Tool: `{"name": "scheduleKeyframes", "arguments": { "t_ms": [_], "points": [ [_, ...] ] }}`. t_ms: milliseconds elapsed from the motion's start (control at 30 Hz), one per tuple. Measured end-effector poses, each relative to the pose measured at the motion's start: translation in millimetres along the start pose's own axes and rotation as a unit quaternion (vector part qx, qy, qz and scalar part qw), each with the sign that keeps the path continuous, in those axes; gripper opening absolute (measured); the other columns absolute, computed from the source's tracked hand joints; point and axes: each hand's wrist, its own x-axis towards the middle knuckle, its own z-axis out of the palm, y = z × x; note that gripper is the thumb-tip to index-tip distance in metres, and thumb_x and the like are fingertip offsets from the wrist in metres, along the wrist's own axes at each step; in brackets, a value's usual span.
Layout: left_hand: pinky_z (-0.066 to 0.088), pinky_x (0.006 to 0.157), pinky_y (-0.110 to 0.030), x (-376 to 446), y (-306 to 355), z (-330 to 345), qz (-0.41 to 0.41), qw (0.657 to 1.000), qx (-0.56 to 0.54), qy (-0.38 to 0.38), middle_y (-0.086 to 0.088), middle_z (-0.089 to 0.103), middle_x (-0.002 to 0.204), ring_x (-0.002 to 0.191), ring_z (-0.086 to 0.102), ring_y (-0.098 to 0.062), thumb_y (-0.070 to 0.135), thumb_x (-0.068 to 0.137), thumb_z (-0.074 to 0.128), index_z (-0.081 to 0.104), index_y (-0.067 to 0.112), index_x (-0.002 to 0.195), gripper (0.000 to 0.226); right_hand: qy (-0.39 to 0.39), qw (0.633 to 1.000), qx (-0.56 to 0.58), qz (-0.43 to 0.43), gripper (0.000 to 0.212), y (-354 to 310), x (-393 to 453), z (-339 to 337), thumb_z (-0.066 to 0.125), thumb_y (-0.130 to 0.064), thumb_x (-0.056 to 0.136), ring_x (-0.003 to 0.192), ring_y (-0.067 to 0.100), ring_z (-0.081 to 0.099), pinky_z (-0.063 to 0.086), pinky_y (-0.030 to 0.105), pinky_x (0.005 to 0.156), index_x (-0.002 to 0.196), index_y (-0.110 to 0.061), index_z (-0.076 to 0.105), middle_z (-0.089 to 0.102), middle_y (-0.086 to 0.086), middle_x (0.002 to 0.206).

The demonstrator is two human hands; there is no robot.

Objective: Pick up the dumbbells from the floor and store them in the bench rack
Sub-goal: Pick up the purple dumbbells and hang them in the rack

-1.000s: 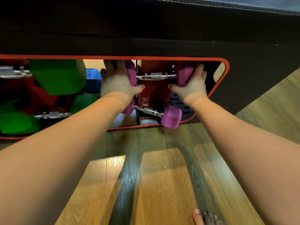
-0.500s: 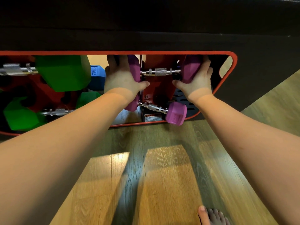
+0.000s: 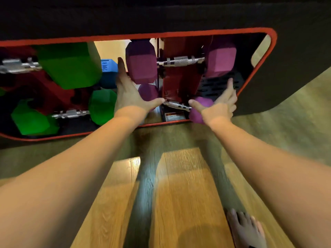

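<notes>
Above your left hand [image 3: 129, 97] | upper purple dumbbell [image 3: 179, 61] is sitting in the bench rack [image 3: 258, 72] | both hands are spreading open, right hand [image 3: 221, 104] holding nothing | probably heavy, rigid; you are better gripping its knurled bar.

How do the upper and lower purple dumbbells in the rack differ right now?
The upper purple dumbbell sits level and in full view; the lower purple dumbbell is tilted, its right end nearer the floor. No hand holds the upper one; the left hand and right hand partly hide the lower one's heads. Both share purple heads and knurled metal handles.
</notes>
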Motion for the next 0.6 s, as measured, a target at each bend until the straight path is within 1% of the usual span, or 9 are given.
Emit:
{"name": "scheduleKeyframes", "arguments": {
  "t_ms": [67,100,233,300,333,400,467,533,600],
  "points": [
    [0.032,0.113,-0.04,-3.6,-7.0,6.8,-0.026,1.0,0.012,-0.003,-0.013,0.028,0.152,0.142,0.033,-0.03,0.048,0.061,0.089,0.012,0.01,0.151,0.124,-0.017,0.999,-0.023,0.023,0.129,13.2,-6.3,8.8,0.085,-0.056,0.061,0.141,0.04,0.024,0.022,0.051,0.114,0.154,-0.032,-0.001,0.006,0.015,0.16],
    [0.031,0.113,-0.039,-3.4,-11.1,10.2,-0.033,0.999,0.016,-0.01,-0.013,0.028,0.151,0.142,0.031,-0.029,0.049,0.062,0.088,0.014,0.009,0.15,0.122,-0.027,0.998,-0.031,0.039,0.129,18.5,-7.4,12.8,0.085,-0.056,0.061,0.14,0.04,0.024,0.022,0.051,0.113,0.154,-0.032,-0.002,0.006,0.015,0.16],
    [0.027,0.116,-0.038,7.0,-22.2,25.6,-0.028,0.999,0.028,-0.025,-0.013,0.023,0.153,0.144,0.025,-0.028,0.049,0.058,0.09,0.011,0.013,0.152,0.128,-0.076,0.992,-0.042,0.095,0.129,33.4,-2.2,23.1,0.085,-0.053,0.063,0.137,0.042,0.027,0.026,0.052,0.111,0.154,-0.033,-0.005,0.007,0.013,0.16],
    [0.03,0.116,-0.04,14.4,-24.4,35.5,-0.035,0.998,0.028,-0.035,-0.013,0.025,0.152,0.143,0.028,-0.028,0.045,0.058,0.09,0.014,0.013,0.151,0.124,-0.095,0.989,-0.02,0.114,0.128,38.2,5.3,28.5,0.085,-0.05,0.065,0.136,0.042,0.031,0.028,0.051,0.111,0.154,-0.029,-0.003,0.014,0.015,0.156],
    [0.032,0.115,-0.04,17.7,-24.4,40.5,-0.042,0.998,0.028,-0.044,-0.013,0.027,0.15,0.141,0.03,-0.029,0.043,0.059,0.09,0.016,0.012,0.15,0.121,-0.101,0.987,-0.002,0.121,0.127,40.8,9.3,32.1,0.086,-0.048,0.065,0.134,0.04,0.034,0.03,0.049,0.111,0.154,-0.025,-0.001,0.021,0.016,0.154],
    [0.036,0.112,-0.041,23.8,-22.6,49.4,-0.058,0.996,0.023,-0.063,-0.013,0.032,0.144,0.134,0.038,-0.03,0.038,0.062,0.089,0.023,0.011,0.147,0.111,-0.108,0.986,0.038,0.124,0.121,44.6,15.1,39.3,0.088,-0.044,0.064,0.128,0.036,0.044,0.037,0.046,0.109,0.152,-0.015,0.011,0.038,0.017,0.144],
    [0.04,0.109,-0.043,29.3,-22.5,56.8,-0.075,0.993,0.014,-0.084,-0.012,0.036,0.138,0.127,0.045,-0.031,0.034,0.064,0.088,0.029,0.011,0.143,0.101,-0.102,0.985,0.063,0.122,0.107,47.4,16.3,45.3,0.089,-0.041,0.063,0.118,0.032,0.053,0.044,0.045,0.102,0.143,-0.011,0.025,0.049,0.014,0.131],
    [0.044,0.104,-0.046,33.3,-26.1,62.6,-0.087,0.992,0.026,-0.092,-0.012,0.04,0.134,0.121,0.05,-0.032,0.034,0.066,0.086,0.035,0.014,0.139,0.092,-0.084,0.987,0.075,0.114,0.093,49.3,15.9,49.4,0.088,-0.038,0.064,0.109,0.029,0.057,0.048,0.044,0.096,0.133,-0.012,0.032,0.054,0.01,0.122],
    [0.048,0.099,-0.048,35.1,-30.9,64.6,-0.089,0.993,0.024,-0.076,-0.01,0.047,0.128,0.114,0.056,-0.032,0.039,0.072,0.078,0.039,0.019,0.134,0.077,-0.065,0.99,0.078,0.102,0.086,51.2,15.1,52.5,0.087,-0.038,0.065,0.105,0.027,0.058,0.05,0.044,0.093,0.128,-0.014,0.034,0.056,0.009,0.117]
  ]
}}
